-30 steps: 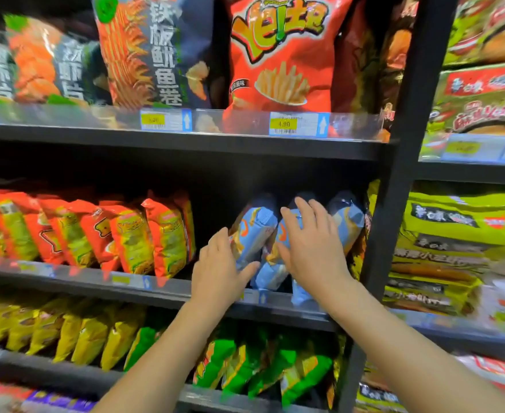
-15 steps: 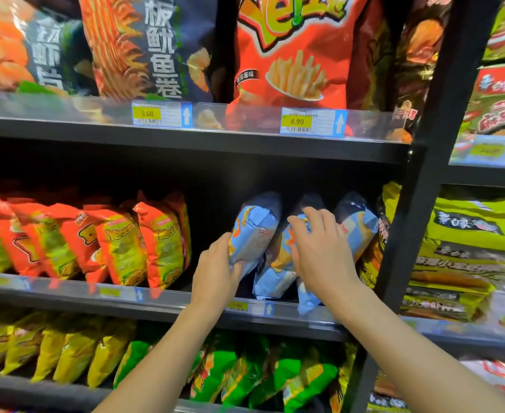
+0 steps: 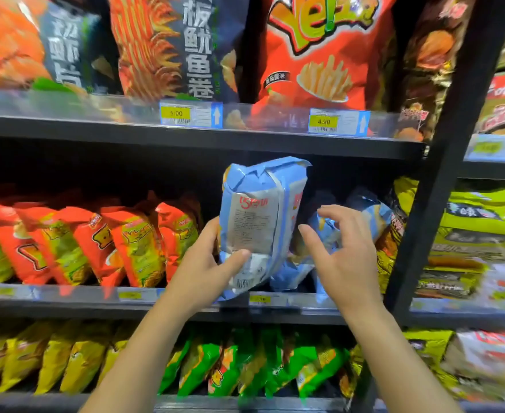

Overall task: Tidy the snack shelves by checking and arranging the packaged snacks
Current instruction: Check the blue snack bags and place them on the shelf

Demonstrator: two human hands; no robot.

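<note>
My left hand [image 3: 206, 266] grips a light blue snack bag [image 3: 260, 213] by its lower left edge and holds it upright in front of the middle shelf [image 3: 66, 305], its printed back with a barcode turned towards me. My right hand [image 3: 343, 257] hovers just right of that bag with fingers loosely curled and holds nothing. Behind my right hand, more blue bags [image 3: 364, 213] stand on the same shelf, partly hidden by the hand and blurred.
Orange and green bags [image 3: 132, 242] fill the middle shelf's left side. Large red fries bag [image 3: 320, 49] and dark bags sit on the top shelf. Yellow and green bags [image 3: 215, 368] line the shelf below. A black upright post [image 3: 442, 174] divides off the right bay with yellow-green packs [image 3: 483, 216].
My left hand has pulled one blue bag off the shelf, lifted it and turned its back to me. My right hand has come off the blue bags and drawn back a little.
</note>
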